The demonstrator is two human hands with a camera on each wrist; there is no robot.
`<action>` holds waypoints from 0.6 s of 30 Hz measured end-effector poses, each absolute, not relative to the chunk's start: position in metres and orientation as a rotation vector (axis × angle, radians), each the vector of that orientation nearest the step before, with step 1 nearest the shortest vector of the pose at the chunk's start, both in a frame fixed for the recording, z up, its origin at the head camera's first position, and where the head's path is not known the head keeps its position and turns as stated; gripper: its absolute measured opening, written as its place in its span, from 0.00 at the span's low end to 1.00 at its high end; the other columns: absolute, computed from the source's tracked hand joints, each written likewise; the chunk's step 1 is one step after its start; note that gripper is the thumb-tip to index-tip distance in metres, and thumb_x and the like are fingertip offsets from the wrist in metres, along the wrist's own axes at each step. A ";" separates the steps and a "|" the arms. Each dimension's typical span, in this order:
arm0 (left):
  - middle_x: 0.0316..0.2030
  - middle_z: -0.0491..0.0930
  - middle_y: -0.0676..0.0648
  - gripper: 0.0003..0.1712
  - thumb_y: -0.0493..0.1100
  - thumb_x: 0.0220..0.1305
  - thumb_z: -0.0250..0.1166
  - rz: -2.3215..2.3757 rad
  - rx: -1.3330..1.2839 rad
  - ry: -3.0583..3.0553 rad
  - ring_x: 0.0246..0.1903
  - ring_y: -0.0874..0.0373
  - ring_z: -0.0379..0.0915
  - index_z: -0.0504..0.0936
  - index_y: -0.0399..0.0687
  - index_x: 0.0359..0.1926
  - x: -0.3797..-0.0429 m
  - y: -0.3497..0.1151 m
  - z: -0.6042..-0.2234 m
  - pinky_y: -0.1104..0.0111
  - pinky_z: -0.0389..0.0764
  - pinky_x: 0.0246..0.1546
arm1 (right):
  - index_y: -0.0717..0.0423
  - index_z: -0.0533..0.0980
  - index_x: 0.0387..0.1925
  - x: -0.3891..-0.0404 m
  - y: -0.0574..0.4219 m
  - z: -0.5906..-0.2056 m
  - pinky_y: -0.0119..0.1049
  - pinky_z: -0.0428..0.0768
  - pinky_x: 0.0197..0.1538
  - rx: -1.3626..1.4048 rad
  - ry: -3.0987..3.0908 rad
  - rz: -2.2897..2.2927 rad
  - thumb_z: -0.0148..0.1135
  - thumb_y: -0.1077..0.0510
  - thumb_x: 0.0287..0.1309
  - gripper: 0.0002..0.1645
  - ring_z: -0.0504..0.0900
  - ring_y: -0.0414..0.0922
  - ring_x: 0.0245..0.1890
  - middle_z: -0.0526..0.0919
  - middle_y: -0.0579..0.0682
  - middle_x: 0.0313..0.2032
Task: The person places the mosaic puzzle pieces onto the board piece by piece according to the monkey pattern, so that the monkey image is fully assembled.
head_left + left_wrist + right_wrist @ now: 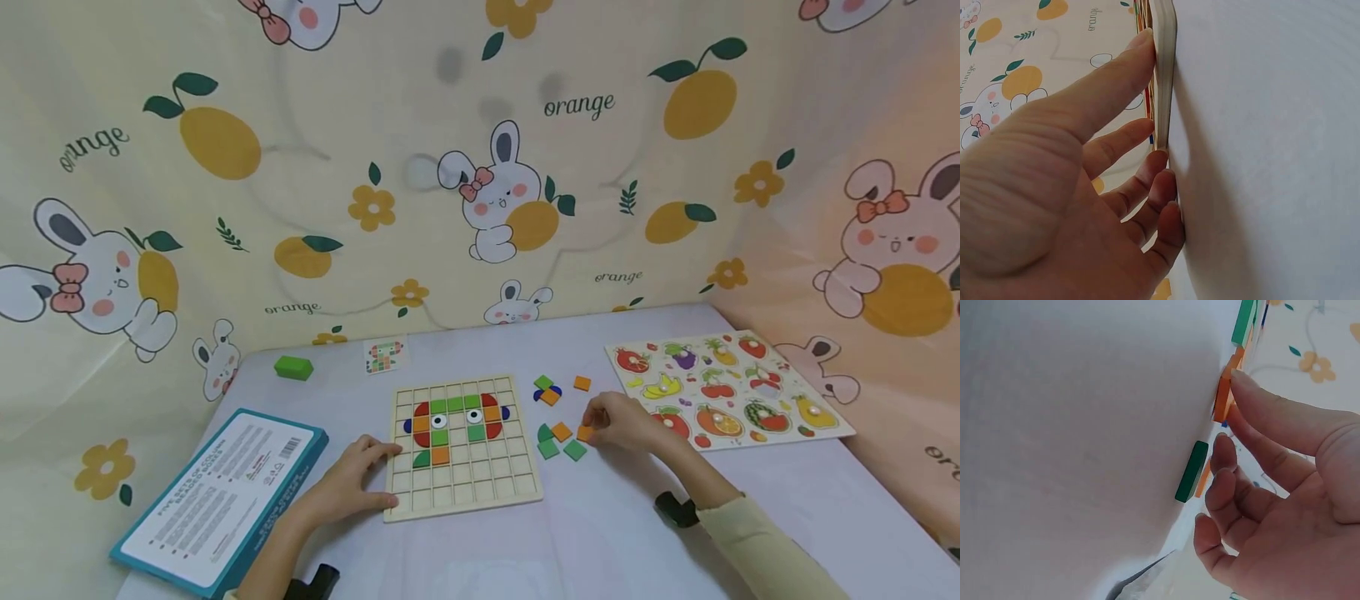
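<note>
A wooden grid board (pixel 465 490) lies mid-table, its upper rows holding red, green, orange and blue tiles and two eye tiles. Along its left edge rests my left hand (pixel 347 481), thumb and fingers spread; the left wrist view shows the thumb against the board's side (pixel 1165 75). Right of the board, my right hand (pixel 626 421) pinches an orange square tile (pixel 1222 397) between thumb and index finger, low over the table. Loose pieces surround it: green squares (pixel 575 450), an orange square (pixel 562 431) and a green curved piece (pixel 544 432).
Farther back lie another orange tile (pixel 582 382) and a small group with a green tile (pixel 543 382). A fruit puzzle board (pixel 708 408) is at right. On the left sit a teal box (pixel 225 500) and a green block (pixel 293 367). A pattern card (pixel 386 355) lies behind the board.
</note>
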State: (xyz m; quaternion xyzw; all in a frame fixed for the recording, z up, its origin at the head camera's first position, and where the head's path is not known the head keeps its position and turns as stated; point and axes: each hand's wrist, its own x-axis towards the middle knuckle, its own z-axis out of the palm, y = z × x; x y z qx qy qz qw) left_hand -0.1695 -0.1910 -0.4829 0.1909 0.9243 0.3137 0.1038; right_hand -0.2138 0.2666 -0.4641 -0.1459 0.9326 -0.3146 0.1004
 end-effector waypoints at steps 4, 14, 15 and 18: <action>0.48 0.69 0.51 0.44 0.58 0.50 0.78 0.929 0.569 2.722 0.49 0.55 0.63 0.74 0.48 0.66 -0.170 -0.192 -0.484 0.58 0.73 0.52 | 0.58 0.79 0.33 -0.216 0.266 -0.465 0.37 0.73 0.37 -0.444 2.702 -1.005 0.74 0.67 0.50 0.11 0.71 0.45 0.32 0.76 0.48 0.29; 0.48 0.69 0.51 0.43 0.56 0.49 0.78 0.951 0.556 2.708 0.50 0.55 0.63 0.74 0.48 0.65 -0.169 -0.190 -0.481 0.56 0.73 0.53 | 0.61 0.78 0.36 -0.221 0.257 -0.462 0.33 0.74 0.37 -0.621 2.644 -1.089 0.68 0.72 0.54 0.09 0.72 0.45 0.32 0.77 0.49 0.30; 0.48 0.69 0.51 0.43 0.56 0.49 0.78 0.953 0.552 2.705 0.50 0.55 0.63 0.74 0.48 0.65 -0.169 -0.190 -0.481 0.56 0.73 0.53 | 0.61 0.78 0.36 -0.222 0.254 -0.461 0.33 0.74 0.37 -0.619 2.652 -1.099 0.67 0.72 0.55 0.08 0.72 0.45 0.32 0.78 0.48 0.30; 0.48 0.69 0.51 0.43 0.56 0.49 0.79 0.955 0.542 2.704 0.50 0.55 0.63 0.75 0.48 0.65 -0.168 -0.190 -0.479 0.55 0.73 0.54 | 0.60 0.79 0.38 -0.227 0.239 -0.458 0.34 0.75 0.37 -0.621 2.669 -1.158 0.66 0.71 0.56 0.08 0.73 0.46 0.33 0.77 0.49 0.32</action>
